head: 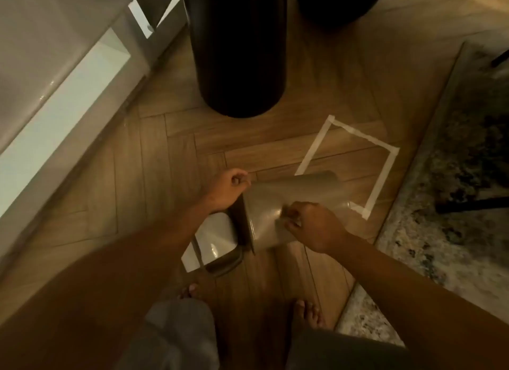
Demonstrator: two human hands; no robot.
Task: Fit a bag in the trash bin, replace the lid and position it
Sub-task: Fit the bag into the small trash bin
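Note:
I hold a pale, translucent plastic bag [278,201] low over the floor, stretched between both hands. My left hand [230,189] is a fist closed on the bag's upper left edge. My right hand [312,225] pinches its lower right part. Just below the bag stands a small square trash bin [217,262] with a dark rim and a light inside, partly hidden by the bag and my left forearm. I see no lid that I can tell apart from the bin.
A square of white tape [347,160] marks the wooden floor to the right of the bag. A tall black cylinder [237,52] stands ahead, a second dark one [338,3] behind it. White cabinet [55,99] at left, patterned rug [446,204] at right, my bare feet below.

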